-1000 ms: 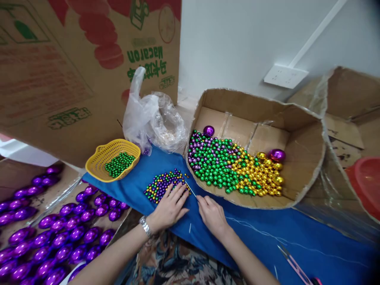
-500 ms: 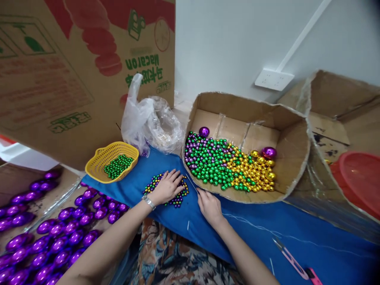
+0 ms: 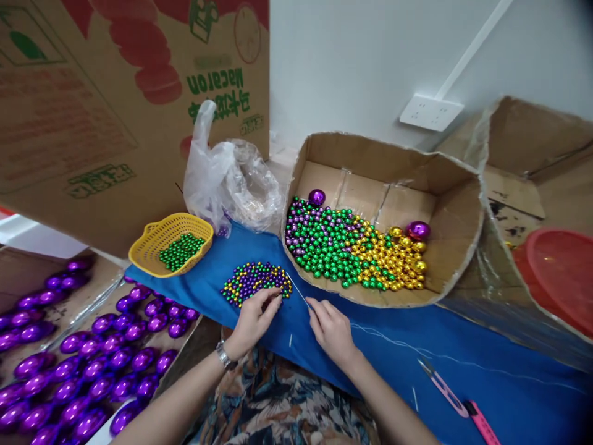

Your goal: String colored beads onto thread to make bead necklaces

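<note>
Here, mixed beads dot blue cloth near a white wall.

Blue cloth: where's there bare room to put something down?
Bare blue cloth shows between the right hand and the pink-handled snips, though thread crosses nearby. A smaller patch lies between the yellow basket and the loose beads. It's crowded where those beads sit, by the left hand.

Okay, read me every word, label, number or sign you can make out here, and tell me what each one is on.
"Macaron": green, upside down, on the big cardboard box.
Green Chinese characters beside it, upside down, partly behind the plastic bag: not clear enough to quote.
Two green logos on that box: unreadable.
Red text block, same box: too blurred.
</note>
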`<state>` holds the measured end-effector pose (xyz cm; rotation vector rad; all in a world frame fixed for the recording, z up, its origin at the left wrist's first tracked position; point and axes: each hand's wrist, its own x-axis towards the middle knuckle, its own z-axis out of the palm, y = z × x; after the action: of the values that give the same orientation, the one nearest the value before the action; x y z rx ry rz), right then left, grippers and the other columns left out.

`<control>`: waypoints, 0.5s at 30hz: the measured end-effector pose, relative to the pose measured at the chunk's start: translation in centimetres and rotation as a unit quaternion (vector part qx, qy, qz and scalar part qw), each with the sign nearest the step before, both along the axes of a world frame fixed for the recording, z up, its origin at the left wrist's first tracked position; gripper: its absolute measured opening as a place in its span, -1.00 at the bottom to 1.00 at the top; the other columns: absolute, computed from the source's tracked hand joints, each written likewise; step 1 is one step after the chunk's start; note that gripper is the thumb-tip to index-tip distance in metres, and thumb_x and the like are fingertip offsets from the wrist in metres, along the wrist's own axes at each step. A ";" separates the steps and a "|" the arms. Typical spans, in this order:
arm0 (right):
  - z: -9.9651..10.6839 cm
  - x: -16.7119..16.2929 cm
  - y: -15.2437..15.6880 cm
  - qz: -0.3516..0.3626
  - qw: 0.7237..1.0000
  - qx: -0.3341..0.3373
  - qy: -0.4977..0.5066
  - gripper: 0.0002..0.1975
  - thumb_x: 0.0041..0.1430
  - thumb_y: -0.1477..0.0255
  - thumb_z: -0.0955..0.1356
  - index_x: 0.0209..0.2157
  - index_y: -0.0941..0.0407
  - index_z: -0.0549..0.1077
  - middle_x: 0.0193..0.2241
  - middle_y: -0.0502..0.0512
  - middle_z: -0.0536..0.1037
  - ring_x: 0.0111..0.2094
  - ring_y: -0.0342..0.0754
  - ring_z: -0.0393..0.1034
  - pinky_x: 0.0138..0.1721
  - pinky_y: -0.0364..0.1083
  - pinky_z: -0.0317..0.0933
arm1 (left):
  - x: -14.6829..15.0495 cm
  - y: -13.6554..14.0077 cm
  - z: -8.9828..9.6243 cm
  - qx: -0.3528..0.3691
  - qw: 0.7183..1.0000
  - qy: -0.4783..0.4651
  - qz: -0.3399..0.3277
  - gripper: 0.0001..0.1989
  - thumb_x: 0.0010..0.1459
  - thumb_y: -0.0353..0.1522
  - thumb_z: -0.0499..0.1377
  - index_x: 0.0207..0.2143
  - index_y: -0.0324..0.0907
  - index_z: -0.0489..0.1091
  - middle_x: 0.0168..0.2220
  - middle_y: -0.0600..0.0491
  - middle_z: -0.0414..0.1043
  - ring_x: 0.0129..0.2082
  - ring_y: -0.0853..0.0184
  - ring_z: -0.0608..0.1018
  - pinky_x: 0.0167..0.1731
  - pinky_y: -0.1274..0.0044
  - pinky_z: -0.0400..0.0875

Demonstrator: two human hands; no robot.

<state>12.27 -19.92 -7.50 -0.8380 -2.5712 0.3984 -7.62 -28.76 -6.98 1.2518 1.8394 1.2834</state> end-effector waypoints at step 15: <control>2.1 1.3 -3.4 0.174 0.963 -0.207 0.005 -0.80 0.32 0.41 0.24 -0.06 0.09 0.38 -0.23 0.07 0.56 -0.23 -0.07 0.45 -0.18 -0.12 0.30 | 6.4 -3.4 0.9 -0.091 0.852 -0.510 0.082 -0.67 -0.04 -0.19 0.36 -0.46 -0.25 0.38 -0.55 0.12 0.38 -0.63 0.53 0.36 -0.60 0.67 0.25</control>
<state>13.57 -23.29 -5.36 -0.4998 -2.6652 1.0704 -1.22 -32.13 -6.07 0.1666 1.2157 1.4108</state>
